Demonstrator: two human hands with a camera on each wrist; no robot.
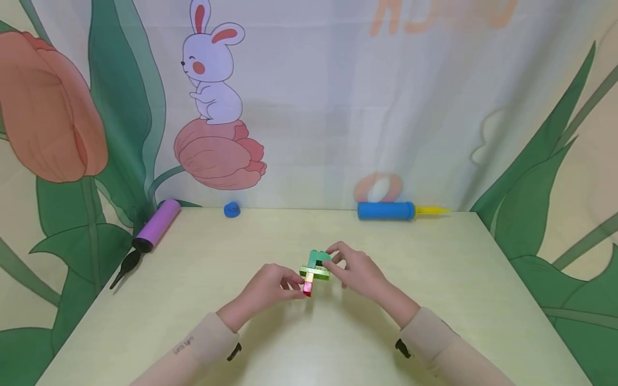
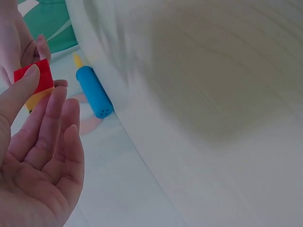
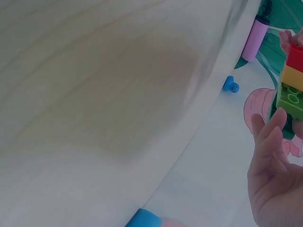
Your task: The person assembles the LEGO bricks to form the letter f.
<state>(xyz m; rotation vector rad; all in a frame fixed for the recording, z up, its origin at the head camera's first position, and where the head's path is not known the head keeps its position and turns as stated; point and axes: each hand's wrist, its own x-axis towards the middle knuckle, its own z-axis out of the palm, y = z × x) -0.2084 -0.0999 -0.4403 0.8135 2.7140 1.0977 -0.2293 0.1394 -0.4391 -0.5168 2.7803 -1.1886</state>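
Held up over the table is a small stack of toy building bricks. My left hand (image 1: pixel 267 287) pinches its red brick (image 1: pixel 307 290) between thumb and fingertips; the left wrist view shows the thumb flat on that red brick (image 2: pixel 45 79). Above the red comes a yellow brick (image 1: pixel 309 277), then a wider light green brick (image 1: pixel 321 274) set across it. A darker green, curved brick (image 1: pixel 315 258) tops the stack, and my right hand (image 1: pixel 362 273) grips it from the right. In the right wrist view, the light green brick (image 3: pixel 289 101) shows its hollow underside beside the fingers.
Along the table's back edge lie a blue pump (image 1: pixel 385 210) with a yellow nozzle and a small blue toy duck (image 1: pixel 232 209). A purple pump (image 1: pixel 159 224) with a black nozzle lies at the left edge. Behind hangs a printed curtain (image 1: pixel 309 107).
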